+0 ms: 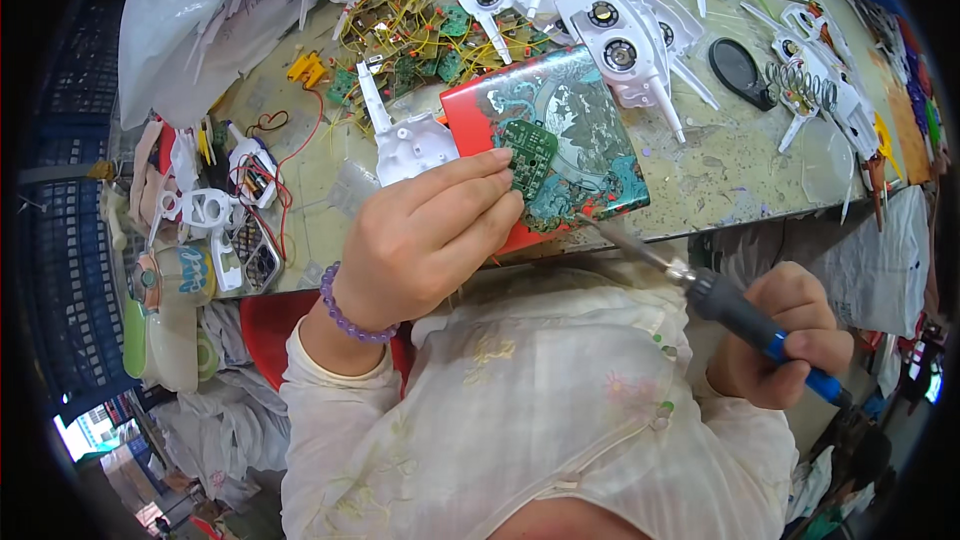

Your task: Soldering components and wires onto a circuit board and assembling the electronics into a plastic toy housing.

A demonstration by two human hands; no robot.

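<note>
My left hand (430, 225), with a purple bead bracelet at its wrist, pinches the edge of a small green circuit board (530, 158). That board lies over a red box with a teal patterned top (600, 155) at the table's front edge. A soldering iron (735, 312) with a dark and blue handle is gripped in my right hand (795, 340). Its thin tip points up and left, close to the box's near edge and apart from the board. Just beyond my left fingers lies a white plastic shell half (415, 145), partly covered by the hand.
Behind the box is a heap of circuit boards with yellow wires (400, 50). White plastic housings with round black parts (615, 40) pile up at the back right, near a black oval lid (738, 70) and a coiled spring (805, 85). A clear plastic bag (165, 50) stands far left.
</note>
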